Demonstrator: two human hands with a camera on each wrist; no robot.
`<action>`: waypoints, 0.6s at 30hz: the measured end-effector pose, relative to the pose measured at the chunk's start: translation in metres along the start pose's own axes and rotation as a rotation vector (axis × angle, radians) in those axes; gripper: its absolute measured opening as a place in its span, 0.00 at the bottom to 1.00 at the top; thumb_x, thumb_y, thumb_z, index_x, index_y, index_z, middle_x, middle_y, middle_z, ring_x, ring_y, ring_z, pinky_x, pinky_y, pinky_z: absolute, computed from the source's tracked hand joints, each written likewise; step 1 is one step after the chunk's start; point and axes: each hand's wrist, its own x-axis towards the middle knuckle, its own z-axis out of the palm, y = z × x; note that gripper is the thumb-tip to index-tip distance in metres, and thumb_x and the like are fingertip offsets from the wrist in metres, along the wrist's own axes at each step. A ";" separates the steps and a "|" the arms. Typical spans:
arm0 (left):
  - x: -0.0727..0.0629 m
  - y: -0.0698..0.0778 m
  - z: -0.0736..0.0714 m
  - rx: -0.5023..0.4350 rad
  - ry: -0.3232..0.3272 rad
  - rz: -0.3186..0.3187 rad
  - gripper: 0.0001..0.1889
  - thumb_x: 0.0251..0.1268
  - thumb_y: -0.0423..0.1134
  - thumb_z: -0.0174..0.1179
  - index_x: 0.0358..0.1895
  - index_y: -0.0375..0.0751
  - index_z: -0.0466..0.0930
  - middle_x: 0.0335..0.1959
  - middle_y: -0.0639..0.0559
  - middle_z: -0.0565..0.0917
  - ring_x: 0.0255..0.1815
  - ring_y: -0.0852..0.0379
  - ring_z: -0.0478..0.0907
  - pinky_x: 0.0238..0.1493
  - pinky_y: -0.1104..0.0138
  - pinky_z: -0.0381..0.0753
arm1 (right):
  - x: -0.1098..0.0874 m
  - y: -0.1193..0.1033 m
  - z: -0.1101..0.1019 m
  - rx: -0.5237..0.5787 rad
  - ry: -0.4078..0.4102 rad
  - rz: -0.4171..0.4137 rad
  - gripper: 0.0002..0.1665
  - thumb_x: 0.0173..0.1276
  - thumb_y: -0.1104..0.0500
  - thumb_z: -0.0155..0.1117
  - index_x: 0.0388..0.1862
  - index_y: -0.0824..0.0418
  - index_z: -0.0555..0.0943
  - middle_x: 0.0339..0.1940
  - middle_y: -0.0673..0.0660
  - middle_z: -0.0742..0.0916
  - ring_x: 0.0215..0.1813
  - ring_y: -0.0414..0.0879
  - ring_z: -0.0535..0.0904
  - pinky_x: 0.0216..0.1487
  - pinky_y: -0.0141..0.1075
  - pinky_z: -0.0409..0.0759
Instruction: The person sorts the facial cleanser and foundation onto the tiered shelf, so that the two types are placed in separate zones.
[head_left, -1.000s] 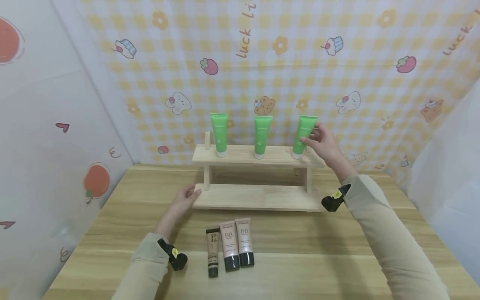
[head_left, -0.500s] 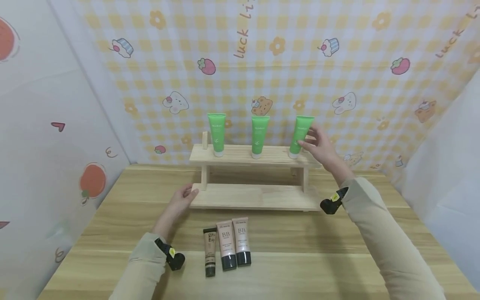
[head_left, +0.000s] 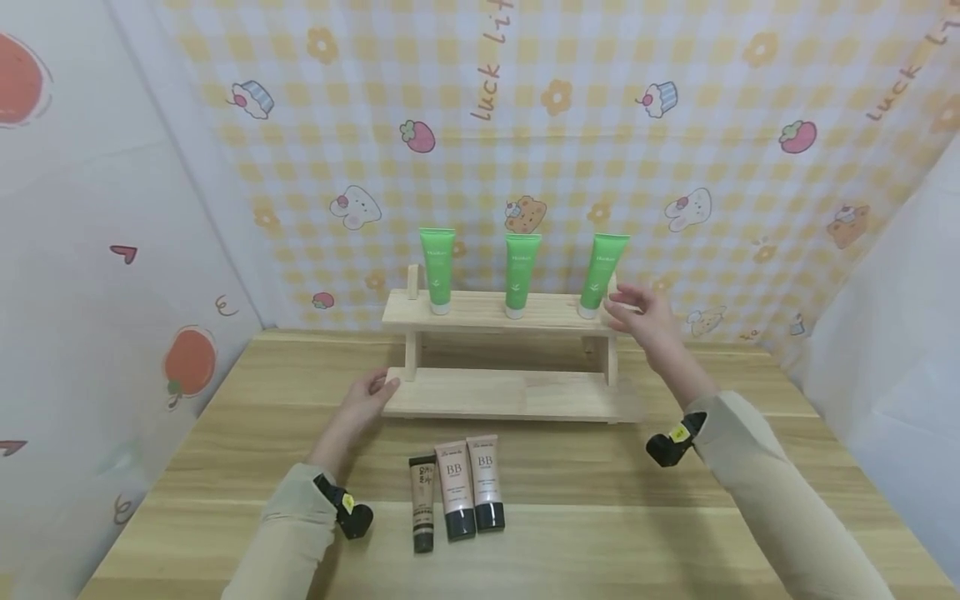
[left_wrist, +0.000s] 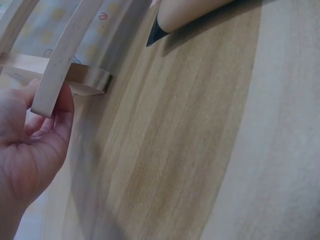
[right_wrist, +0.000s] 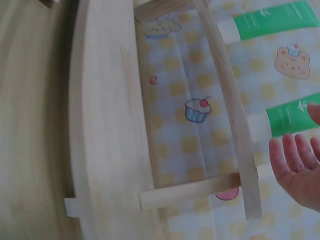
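Note:
A two-tier wooden display rack stands at the back of the table. My left hand pinches the left end of its lower board, thumb above and fingers beneath, as the left wrist view shows on the hand. Three green squeeze tubes stand on white caps along the upper board: a left tube, a middle tube and a right tube. Just right of the right tube is my right hand, fingers loosely bent, holding nothing. In the right wrist view its fingers lie close beside the tube.
In front of the rack a brown tube and two pink BB cream tubes lie flat on the wooden table. A checked cloth hangs close behind the rack.
My right hand has let go of the right green tube and shifted slightly down and to the right. The tube stays upright on the upper board. My left hand keeps its grip on the rack.

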 end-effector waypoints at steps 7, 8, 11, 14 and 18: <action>-0.001 0.002 0.001 0.012 -0.005 -0.013 0.33 0.71 0.50 0.41 0.69 0.30 0.46 0.66 0.28 0.58 0.67 0.34 0.59 0.67 0.48 0.60 | -0.019 0.009 0.015 0.035 -0.074 0.075 0.33 0.66 0.58 0.56 0.67 0.68 0.60 0.60 0.69 0.72 0.37 0.30 0.78 0.55 0.40 0.78; -0.001 0.002 0.001 0.021 -0.005 -0.012 0.34 0.71 0.50 0.41 0.69 0.30 0.46 0.67 0.28 0.58 0.67 0.34 0.58 0.67 0.48 0.60 | -0.021 0.010 0.018 0.040 -0.097 0.074 0.33 0.66 0.58 0.56 0.67 0.68 0.60 0.61 0.69 0.72 0.37 0.30 0.78 0.56 0.41 0.78; 0.000 0.000 0.001 0.027 -0.010 -0.005 0.34 0.71 0.51 0.41 0.69 0.30 0.46 0.67 0.28 0.58 0.67 0.34 0.59 0.67 0.48 0.61 | -0.028 0.012 0.027 0.058 -0.156 0.076 0.34 0.67 0.58 0.56 0.67 0.68 0.59 0.62 0.71 0.71 0.37 0.30 0.78 0.54 0.41 0.79; 0.000 0.001 0.001 0.018 -0.009 -0.009 0.34 0.72 0.51 0.40 0.70 0.30 0.45 0.67 0.28 0.58 0.67 0.35 0.58 0.68 0.49 0.60 | -0.032 0.015 0.037 0.068 -0.205 0.082 0.34 0.67 0.58 0.56 0.67 0.70 0.58 0.62 0.72 0.71 0.39 0.33 0.79 0.51 0.38 0.81; 0.001 0.003 0.001 -0.004 -0.002 -0.020 0.33 0.72 0.49 0.41 0.70 0.30 0.45 0.68 0.29 0.57 0.68 0.36 0.57 0.69 0.50 0.59 | -0.038 0.018 0.048 0.064 -0.239 0.073 0.32 0.67 0.58 0.56 0.65 0.72 0.61 0.61 0.73 0.72 0.48 0.48 0.81 0.50 0.39 0.82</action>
